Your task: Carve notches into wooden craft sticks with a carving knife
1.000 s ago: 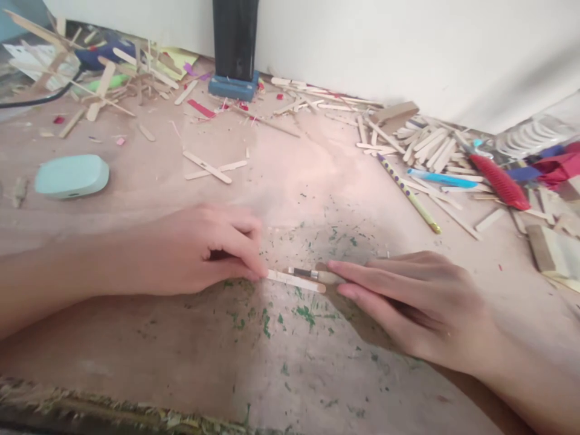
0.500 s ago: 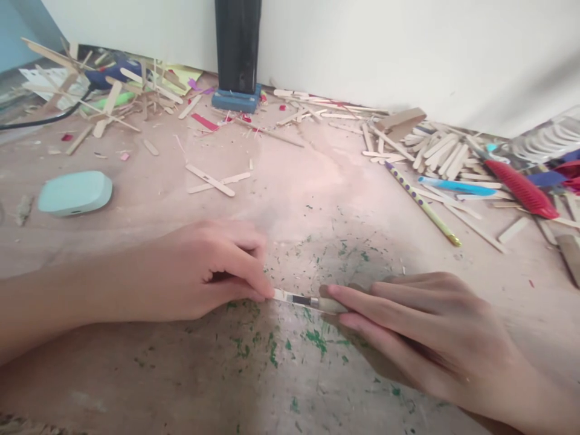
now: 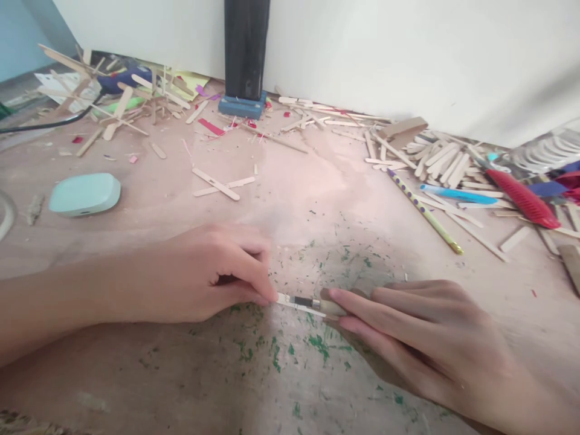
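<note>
My left hand [image 3: 212, 272] rests on the wooden board [image 3: 281, 199], fingers curled and pinching one end of a thin wooden craft stick [image 3: 286, 299] flat against the surface. My right hand [image 3: 417, 329] is closed round a small craft knife [image 3: 328, 307], index finger stretched along its pale handle. The knife's dark metal blade [image 3: 303, 301] lies on the stick, a short way from my left fingertips. Most of the knife's handle is hidden under my right hand.
A mint-green case [image 3: 84, 194] lies at the left. Two crossed sticks [image 3: 218, 184] lie mid-board. A heap of craft sticks [image 3: 435, 154], a dotted pencil [image 3: 426, 211], a blue pen [image 3: 457, 194] and a red tool [image 3: 523, 196] sit at the right. A black post [image 3: 246, 48] stands at the wall.
The knife blade has moved left along the stick toward my left fingertips, and less of the stick shows. The camera has tilted slightly, shifting the scene down.
</note>
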Demonstrator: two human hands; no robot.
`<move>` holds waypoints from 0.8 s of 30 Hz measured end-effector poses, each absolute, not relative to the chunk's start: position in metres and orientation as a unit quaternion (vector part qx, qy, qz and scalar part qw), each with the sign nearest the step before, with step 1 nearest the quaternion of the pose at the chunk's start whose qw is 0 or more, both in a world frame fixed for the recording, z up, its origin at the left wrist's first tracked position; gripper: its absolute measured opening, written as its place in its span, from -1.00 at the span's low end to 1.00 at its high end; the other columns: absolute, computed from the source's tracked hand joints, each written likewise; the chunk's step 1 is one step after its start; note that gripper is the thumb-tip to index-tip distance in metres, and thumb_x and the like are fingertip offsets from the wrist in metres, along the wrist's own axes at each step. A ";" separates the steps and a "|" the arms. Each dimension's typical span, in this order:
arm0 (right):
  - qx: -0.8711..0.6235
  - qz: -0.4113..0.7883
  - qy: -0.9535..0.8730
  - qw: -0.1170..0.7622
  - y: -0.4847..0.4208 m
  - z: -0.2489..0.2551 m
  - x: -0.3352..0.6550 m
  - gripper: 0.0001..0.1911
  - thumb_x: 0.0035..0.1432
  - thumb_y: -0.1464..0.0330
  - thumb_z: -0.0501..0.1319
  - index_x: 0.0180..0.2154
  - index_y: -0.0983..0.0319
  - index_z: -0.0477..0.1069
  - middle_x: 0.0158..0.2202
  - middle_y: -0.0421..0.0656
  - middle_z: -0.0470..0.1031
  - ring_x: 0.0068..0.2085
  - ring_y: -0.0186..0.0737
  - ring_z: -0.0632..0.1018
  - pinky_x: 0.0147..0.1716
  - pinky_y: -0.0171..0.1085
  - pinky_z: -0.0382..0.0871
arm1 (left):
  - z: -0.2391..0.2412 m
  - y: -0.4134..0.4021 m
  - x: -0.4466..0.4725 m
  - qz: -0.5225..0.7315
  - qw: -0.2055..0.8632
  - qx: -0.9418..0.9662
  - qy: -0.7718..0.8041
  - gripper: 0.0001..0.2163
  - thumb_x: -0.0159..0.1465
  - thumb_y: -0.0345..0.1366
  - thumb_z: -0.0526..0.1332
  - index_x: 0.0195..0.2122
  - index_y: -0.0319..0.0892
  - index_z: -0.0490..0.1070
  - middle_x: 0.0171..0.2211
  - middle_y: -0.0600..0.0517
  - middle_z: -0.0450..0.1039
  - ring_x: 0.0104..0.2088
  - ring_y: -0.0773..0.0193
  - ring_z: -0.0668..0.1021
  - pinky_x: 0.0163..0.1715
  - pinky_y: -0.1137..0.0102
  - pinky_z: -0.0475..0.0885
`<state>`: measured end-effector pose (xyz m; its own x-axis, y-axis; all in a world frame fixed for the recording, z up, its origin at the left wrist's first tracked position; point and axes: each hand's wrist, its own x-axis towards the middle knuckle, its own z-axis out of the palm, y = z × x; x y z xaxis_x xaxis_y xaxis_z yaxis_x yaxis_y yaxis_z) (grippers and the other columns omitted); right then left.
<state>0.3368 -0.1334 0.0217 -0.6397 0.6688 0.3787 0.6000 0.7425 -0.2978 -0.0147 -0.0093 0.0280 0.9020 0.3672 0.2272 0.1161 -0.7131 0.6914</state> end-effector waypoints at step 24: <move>-0.409 0.083 -0.873 0.252 -0.136 0.034 0.340 -0.73 0.88 0.40 0.31 0.41 0.14 0.67 -0.15 -0.17 0.92 -0.39 -0.22 0.83 -0.47 -0.20 0.64 | 0.029 -0.014 -0.015 0.163 0.350 0.909 0.156 -0.72 0.71 -0.48 0.40 -0.05 0.04 0.88 -0.16 0.14 0.76 -0.21 0.37 0.77 -0.13 0.52 0.56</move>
<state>0.3401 -0.1357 0.0342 -0.5385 0.7558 0.3726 0.6719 0.6520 -0.3515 -0.0154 -0.0139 0.0292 0.8982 0.3982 0.1862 0.1709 -0.7065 0.6868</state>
